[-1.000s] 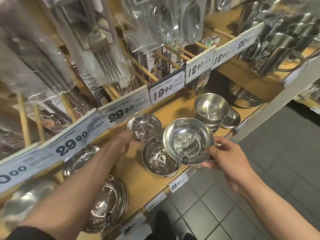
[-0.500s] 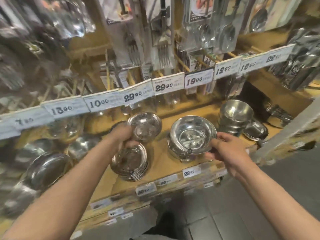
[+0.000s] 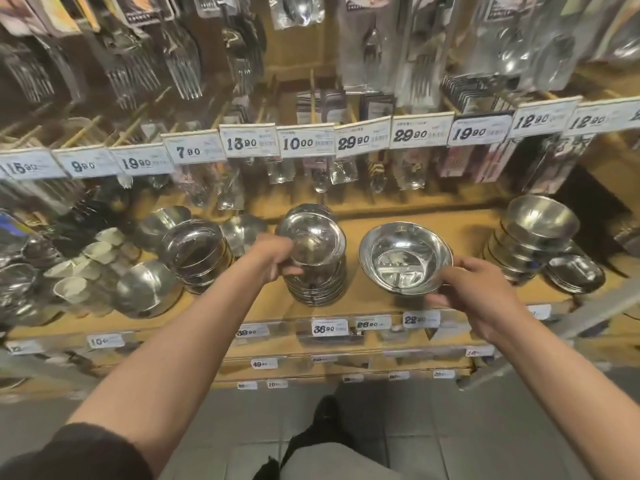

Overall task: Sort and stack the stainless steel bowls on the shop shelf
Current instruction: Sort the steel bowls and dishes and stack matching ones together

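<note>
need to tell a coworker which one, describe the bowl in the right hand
On the wooden shelf under the price tags, look just right of the centre bowl stack. The wide bowl is tipped toward the camera, held at its rim by the right hand, alone rather than stacked.

upper price tags (image 3: 307, 143): 7.90 | 13.90 | 10.00 | 29.90 | 19.90 | 12.90

On the shelf (image 3: 381, 306) stands a stack of bowls (image 3: 320, 278). Right of that stack sits a single bowl (image 3: 405, 258), and further right another bowl stack (image 3: 530, 244) with a low pile of dishes (image 3: 575, 275) before it. Left of the stack stands a third bowl stack (image 3: 197, 254). Behind and above the stack runs a row of price tags (image 3: 304, 143), with packaged cutlery (image 3: 180, 64) hanging above.
</note>
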`<state>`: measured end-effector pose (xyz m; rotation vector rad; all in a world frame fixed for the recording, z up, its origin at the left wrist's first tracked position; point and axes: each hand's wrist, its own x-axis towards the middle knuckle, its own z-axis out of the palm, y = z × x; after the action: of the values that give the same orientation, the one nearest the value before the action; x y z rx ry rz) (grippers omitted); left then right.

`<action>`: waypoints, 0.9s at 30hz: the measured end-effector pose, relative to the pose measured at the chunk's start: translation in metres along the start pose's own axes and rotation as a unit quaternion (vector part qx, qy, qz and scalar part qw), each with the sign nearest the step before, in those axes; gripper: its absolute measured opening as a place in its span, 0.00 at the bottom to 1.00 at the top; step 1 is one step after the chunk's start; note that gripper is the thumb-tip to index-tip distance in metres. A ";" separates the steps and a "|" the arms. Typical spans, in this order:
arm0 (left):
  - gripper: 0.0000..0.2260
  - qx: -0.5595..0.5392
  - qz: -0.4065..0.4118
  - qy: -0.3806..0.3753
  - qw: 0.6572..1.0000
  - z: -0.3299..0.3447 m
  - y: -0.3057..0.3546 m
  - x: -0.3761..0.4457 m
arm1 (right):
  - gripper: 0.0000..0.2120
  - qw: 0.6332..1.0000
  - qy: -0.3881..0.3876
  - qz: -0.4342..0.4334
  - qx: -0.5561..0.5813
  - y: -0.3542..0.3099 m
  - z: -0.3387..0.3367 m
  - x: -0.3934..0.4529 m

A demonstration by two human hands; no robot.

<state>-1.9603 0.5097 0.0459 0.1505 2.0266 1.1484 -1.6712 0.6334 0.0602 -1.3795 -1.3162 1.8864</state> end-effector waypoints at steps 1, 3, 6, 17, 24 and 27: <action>0.12 0.008 -0.004 0.002 1.000 -0.001 -0.002 0.001 | 0.08 1.000 -0.004 0.001 0.002 0.000 0.002 -0.001; 0.11 0.026 -0.008 0.004 1.000 -0.002 -0.006 0.002 | 0.08 1.000 -0.009 0.001 0.002 -0.001 0.005 -0.001; 0.07 0.063 -0.008 0.028 0.998 0.001 -0.013 0.007 | 0.08 1.000 -0.015 0.008 0.004 -0.002 0.011 -0.001; 0.03 0.066 -0.009 0.086 0.994 0.006 -0.036 0.031 | 0.07 1.000 -0.010 -0.003 -0.007 -0.010 0.024 0.015; 0.10 0.034 -0.010 0.082 0.996 0.008 -0.039 0.025 | 0.07 1.000 -0.023 -0.003 -0.017 -0.010 0.042 0.017; 0.12 0.011 -0.006 0.080 0.997 0.007 -0.042 0.020 | 0.06 0.999 -0.034 0.004 -0.026 -0.009 0.046 0.017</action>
<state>-1.9585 0.4989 -0.0003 0.0589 2.1779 1.1637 -1.7209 0.6314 0.0623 -1.3581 -1.4031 1.9326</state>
